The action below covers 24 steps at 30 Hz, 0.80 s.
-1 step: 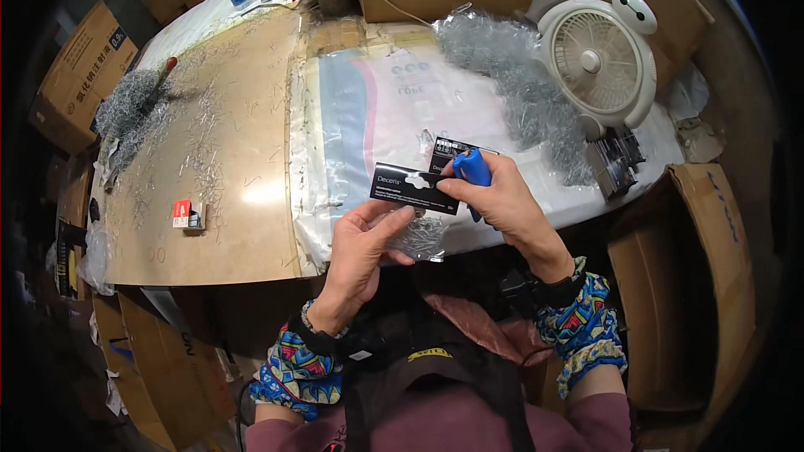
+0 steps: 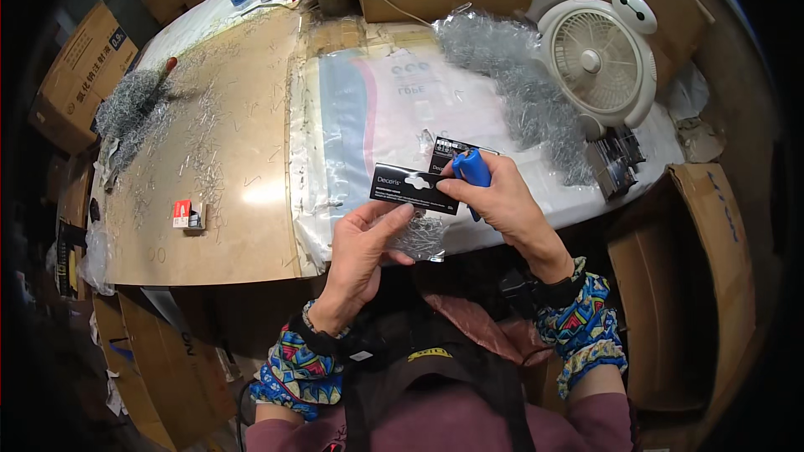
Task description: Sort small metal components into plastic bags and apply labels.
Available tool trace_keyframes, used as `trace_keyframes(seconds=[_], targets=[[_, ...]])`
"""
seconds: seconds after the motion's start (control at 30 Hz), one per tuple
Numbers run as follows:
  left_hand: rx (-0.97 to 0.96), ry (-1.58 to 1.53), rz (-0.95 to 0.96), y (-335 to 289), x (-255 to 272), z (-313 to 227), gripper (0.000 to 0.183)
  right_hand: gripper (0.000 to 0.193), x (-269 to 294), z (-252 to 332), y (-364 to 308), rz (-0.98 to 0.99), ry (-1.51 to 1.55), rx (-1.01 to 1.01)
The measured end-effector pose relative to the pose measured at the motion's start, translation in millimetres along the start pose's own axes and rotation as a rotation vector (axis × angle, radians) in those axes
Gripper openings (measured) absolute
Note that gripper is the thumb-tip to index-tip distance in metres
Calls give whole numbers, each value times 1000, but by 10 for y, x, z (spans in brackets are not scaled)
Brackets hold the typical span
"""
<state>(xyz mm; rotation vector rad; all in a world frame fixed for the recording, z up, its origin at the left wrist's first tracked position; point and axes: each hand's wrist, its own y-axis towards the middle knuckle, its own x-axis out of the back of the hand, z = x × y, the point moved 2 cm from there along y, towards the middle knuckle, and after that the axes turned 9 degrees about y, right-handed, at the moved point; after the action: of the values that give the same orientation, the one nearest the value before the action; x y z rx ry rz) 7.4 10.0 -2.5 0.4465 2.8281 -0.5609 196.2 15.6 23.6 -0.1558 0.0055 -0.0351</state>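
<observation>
In front of me, over the table's front edge, a small clear bag of thin metal hooks (image 2: pixel 419 238) hangs below a black header card (image 2: pixel 400 187) with a hang hole. My left hand (image 2: pixel 360 247) is closed on the bag's upper part, its thumb at the card's lower edge. My right hand (image 2: pixel 507 197) pinches the card's right end between thumb and fingers. It also holds a blue-handled tool (image 2: pixel 474 169), perhaps a stapler, whose working end is mostly hidden. A second black card (image 2: pixel 448 149) shows just behind that hand, on the table.
Filled clear bags (image 2: pixel 519 67) are heaped at the back right beside a white fan (image 2: pixel 590 60). Black cards (image 2: pixel 613 166) stand stacked at the right edge. Loose hooks (image 2: pixel 134 105) are piled at the left, near a small red-and-white box (image 2: pixel 189 215). An open carton (image 2: pixel 670 285) stands lower right.
</observation>
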Motion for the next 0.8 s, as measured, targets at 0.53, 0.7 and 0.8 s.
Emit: trace_keyframes(seconds=[0.53,0.7,0.8], targets=[[-285,209,-156,-39,-163,152,22,52,-137,-66,133,-398,296,279],[-277,196,-149,-82,-250,160,19,52,-192,-128,98,-439,216,346],[-319,257,-143,-85,-309,247,17,49,-143,-143,96,-456,99,375]])
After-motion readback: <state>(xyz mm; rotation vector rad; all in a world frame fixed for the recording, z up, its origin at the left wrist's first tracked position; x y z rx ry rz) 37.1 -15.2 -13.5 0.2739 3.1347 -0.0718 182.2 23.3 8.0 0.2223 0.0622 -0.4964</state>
